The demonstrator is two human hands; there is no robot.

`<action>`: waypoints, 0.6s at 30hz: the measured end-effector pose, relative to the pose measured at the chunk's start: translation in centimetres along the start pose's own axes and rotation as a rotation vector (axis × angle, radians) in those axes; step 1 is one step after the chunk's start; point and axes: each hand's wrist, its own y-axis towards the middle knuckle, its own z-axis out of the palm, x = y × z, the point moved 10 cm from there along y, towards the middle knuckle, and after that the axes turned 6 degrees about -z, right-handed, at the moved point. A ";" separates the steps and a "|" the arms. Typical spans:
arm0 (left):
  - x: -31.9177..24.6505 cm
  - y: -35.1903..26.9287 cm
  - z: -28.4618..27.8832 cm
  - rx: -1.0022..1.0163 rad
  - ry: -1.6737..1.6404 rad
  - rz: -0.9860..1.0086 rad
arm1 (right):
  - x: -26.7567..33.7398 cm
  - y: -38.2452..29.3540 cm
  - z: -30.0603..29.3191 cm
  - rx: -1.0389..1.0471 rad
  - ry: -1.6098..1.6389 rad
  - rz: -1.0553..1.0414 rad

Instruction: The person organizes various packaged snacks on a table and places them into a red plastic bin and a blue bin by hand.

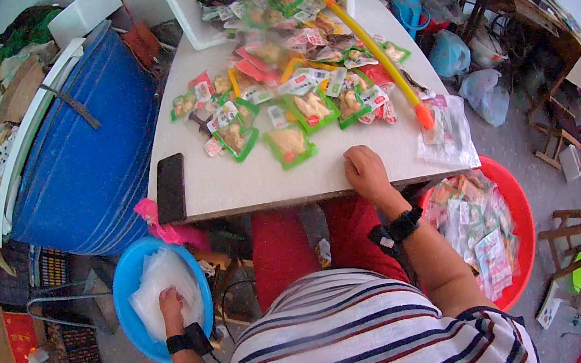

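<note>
My left hand (171, 300) reaches down into a light blue basin (131, 336) on the floor, against a stack of clear plastic bags (152, 279). Its fingertips are hard to make out, so a grip on a bag cannot be confirmed. On the near edge of the white table (245, 186) rests my right hand (366, 170), loosely curled with nothing seen in it. Just beyond it lie small sealed food packets, among them a green-edged one (290, 146). A yellow stick with orange ends (368, 44) slants across the pile. Flat clear plastic bags (448, 140) lie at the table's right corner.
A white foam box (181, 12) on its side spills more packets at the back. A black phone (171, 189) lies at the left edge. The red basin (525, 223) at right holds filled clear bags (489, 252). A large blue tub (84, 152) stands left.
</note>
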 end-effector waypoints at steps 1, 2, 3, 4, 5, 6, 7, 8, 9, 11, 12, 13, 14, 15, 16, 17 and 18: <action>1.4 0.4 -0.2 0.024 -0.161 -0.012 | 0.4 0.2 -0.1 -0.014 0.008 -0.006; 2.6 0.9 -0.4 0.050 -0.322 -0.024 | 0.7 0.4 -0.1 -0.013 0.014 -0.006; 4.1 1.9 -1.3 0.043 -0.322 -0.025 | 1.1 0.6 -0.2 -0.022 0.015 -0.020; 4.8 2.8 -1.8 0.103 -0.089 0.056 | 1.6 0.9 -0.2 -0.030 0.020 -0.037; 5.0 3.1 -1.3 0.171 0.145 0.136 | 1.8 1.0 -0.1 -0.028 0.024 -0.038; 4.3 3.0 -0.3 0.186 0.146 0.138 | 1.3 0.8 -0.3 -0.022 0.014 -0.020; 3.7 2.5 0.9 0.199 0.117 0.064 | 0.7 0.6 -0.5 -0.017 0.005 0.000; 3.5 2.3 1.9 0.212 0.090 -0.011 | 0.3 0.4 -0.8 -0.018 -0.009 0.008; 3.5 2.3 1.5 0.206 0.090 -0.010 | 0.5 0.4 -0.8 -0.018 -0.003 0.005; 2.5 2.7 -0.1 0.061 0.454 0.264 | 1.1 0.8 -0.5 -0.015 0.013 -0.008; 2.6 2.7 -0.7 -0.016 0.636 0.394 | 1.5 1.0 -0.4 -0.001 0.019 -0.009; 2.3 2.2 -0.9 -0.091 0.819 0.524 | 1.8 1.2 -0.1 0.011 0.023 -0.008; 2.3 1.5 -1.0 -0.169 1.003 0.650 | 2.1 1.3 0.2 0.014 0.034 -0.016; 1.3 0.9 0.2 -0.155 0.998 0.658 | 1.8 1.1 -0.1 0.002 0.018 -0.023; 0.2 1.0 0.8 0.014 0.411 0.295 | 1.0 0.6 -0.7 -0.014 -0.010 -0.018; 1.1 -0.3 1.7 0.152 -0.166 -0.089 | 0.8 0.5 -1.0 -0.016 -0.014 -0.011; 0.3 -1.4 1.1 0.141 -0.167 -0.090 | 1.1 0.7 -0.9 -0.008 0.004 -0.008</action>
